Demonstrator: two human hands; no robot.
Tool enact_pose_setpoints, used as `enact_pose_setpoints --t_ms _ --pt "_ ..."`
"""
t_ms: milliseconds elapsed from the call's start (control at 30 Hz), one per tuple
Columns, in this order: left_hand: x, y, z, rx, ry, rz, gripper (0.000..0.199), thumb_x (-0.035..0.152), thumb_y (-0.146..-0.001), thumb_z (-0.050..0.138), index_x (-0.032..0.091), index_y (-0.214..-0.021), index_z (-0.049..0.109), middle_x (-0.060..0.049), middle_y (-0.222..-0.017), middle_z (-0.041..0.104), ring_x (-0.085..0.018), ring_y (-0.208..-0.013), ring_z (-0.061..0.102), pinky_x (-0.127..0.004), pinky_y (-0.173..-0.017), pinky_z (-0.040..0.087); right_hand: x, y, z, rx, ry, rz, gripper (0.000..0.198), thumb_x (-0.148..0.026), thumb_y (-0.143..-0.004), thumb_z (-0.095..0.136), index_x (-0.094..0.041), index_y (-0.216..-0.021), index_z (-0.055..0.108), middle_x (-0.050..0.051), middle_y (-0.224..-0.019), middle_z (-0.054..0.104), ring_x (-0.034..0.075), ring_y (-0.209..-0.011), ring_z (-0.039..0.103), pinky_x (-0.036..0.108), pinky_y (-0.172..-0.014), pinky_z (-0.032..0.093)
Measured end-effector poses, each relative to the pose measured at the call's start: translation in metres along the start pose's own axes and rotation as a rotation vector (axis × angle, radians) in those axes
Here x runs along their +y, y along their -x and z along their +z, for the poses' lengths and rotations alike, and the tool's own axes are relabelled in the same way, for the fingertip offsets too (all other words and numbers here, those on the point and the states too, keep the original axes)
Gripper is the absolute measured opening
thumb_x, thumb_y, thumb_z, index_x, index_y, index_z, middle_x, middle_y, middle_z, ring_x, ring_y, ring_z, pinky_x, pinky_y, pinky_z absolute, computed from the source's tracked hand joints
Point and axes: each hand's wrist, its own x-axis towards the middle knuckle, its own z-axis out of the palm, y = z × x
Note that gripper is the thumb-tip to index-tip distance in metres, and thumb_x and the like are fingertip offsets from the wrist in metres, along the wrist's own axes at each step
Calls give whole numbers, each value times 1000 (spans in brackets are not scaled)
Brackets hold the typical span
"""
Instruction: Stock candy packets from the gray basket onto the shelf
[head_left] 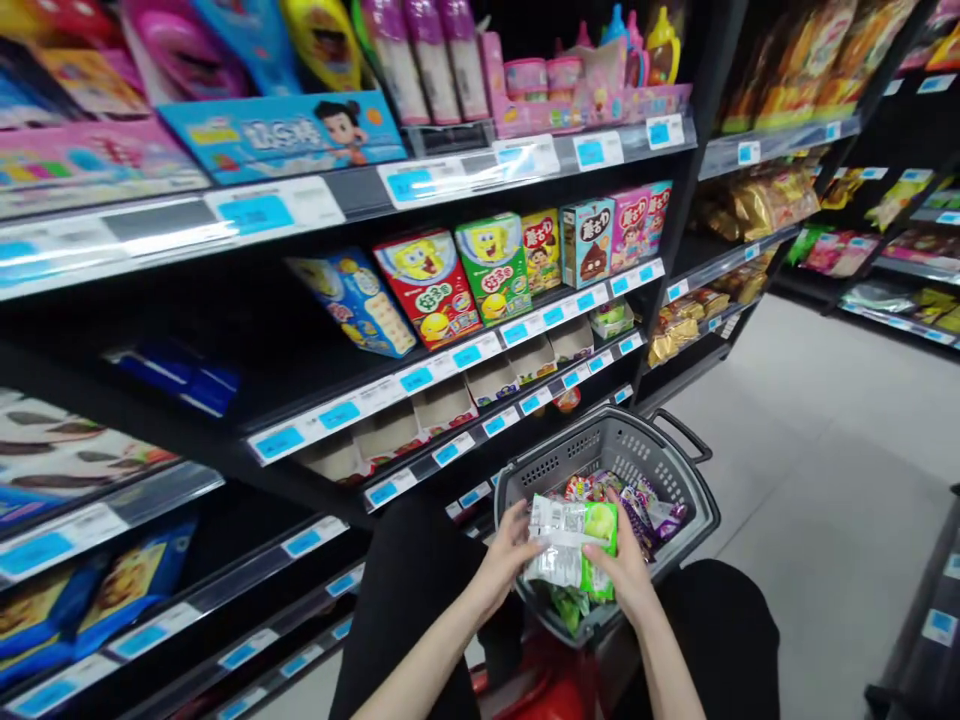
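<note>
A green and silver snack packet (pixel 571 545) with printed text on its back lies between my two hands, above the basket. My left hand (pixel 508 560) grips its left edge, with the thumb on the face. On the other side my right hand (pixel 626 560) grips the right edge, its thumb also pressing the front. Beneath is a grey shopping basket (pixel 694 520) standing between my knees. Purple packets (pixel 660 515) and other colourful packs fill its far part, while a green pack (pixel 570 605) shows below the held packet.
To the left rise dark shelves with price labels (pixel 416 378). A red cartoon box (pixel 429 290) and a green one (pixel 495 268) stand on the middle shelf, above several open cartons (pixel 442 405). Something red (pixel 536 690) is under me. Grey floor (pixel 817 430) runs along the right.
</note>
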Motion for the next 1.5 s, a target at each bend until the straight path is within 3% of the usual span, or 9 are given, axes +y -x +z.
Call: enact_pose_setpoints --t_ms 167,333,467,633,833,1067,1233,1367,1500 --pt "-9 8 -19 -162 92 -255 42 18 -57 69 19 -96 51 0 -74 59 -11 -56 56 -17 -44 43 15 4 -9 2 99 113 51 -33 -54 75 -18 -100 58 8 -91 68 25 -83 63 39 -76 48" --pt "-17 14 -30 -534 140 -509 33 25 -62 68 15 -91 57 -5 -75 63 -14 -59 61 -23 -52 49 9 17 -11 -142 298 171 37 -31 -53 76 -17 -86 65 4 -74 70 22 -68 63 33 -65 47" --pt "-33 11 -22 -654 -32 -592 42 19 -53 74 15 -93 61 -3 -69 66 -15 -53 61 -27 -52 50 10 22 -7 -126 335 192 35 -42 -59 70 -15 -82 68 6 -69 69 24 -71 63 35 -67 47" --pt "-49 5 -10 -422 63 -407 43 18 -54 73 13 -95 61 -7 -76 67 -19 -64 63 -30 -56 52 20 16 -21 259 81 173 56 -65 -70 43 -18 -92 62 7 -81 70 21 -69 64 34 -61 49" --pt "-52 -6 2 -136 621 -200 44 15 -67 65 16 -109 53 -12 -104 62 -22 -96 58 -37 -81 47 54 22 -4 88 91 53 65 -40 -62 68 -25 -120 42 6 -106 63 21 -92 61 35 -76 47" --pt "-37 -17 -20 -98 473 -149 50 13 -64 66 14 -112 52 -11 -96 64 -20 -84 62 -29 -72 49 48 15 -4 103 241 -30 69 -33 -65 67 -16 -125 37 11 -107 62 22 -94 60 39 -85 44" --pt "-18 -14 -35 -275 351 -42 96 9 -56 72 33 -134 21 -8 -106 61 -20 -81 63 -30 -68 48 23 17 -14 82 272 -93 85 -29 -61 70 -24 -133 25 10 -131 44 23 -112 49 40 -92 40" --pt "-18 -11 -34 -341 199 -12 76 10 -48 76 21 -119 51 -8 -103 62 -20 -89 59 -28 -77 45 12 24 -12 -31 335 -8 61 -28 -58 73 -19 -115 54 10 -114 60 28 -105 54 44 -89 42" --pt "-26 -16 -35 -275 46 -18 53 17 -48 76 14 -100 65 -7 -89 67 -20 -80 60 -28 -72 45 0 34 -9 -186 192 118 58 -26 -62 71 -20 -116 53 9 -112 61 26 -105 54 44 -92 39"
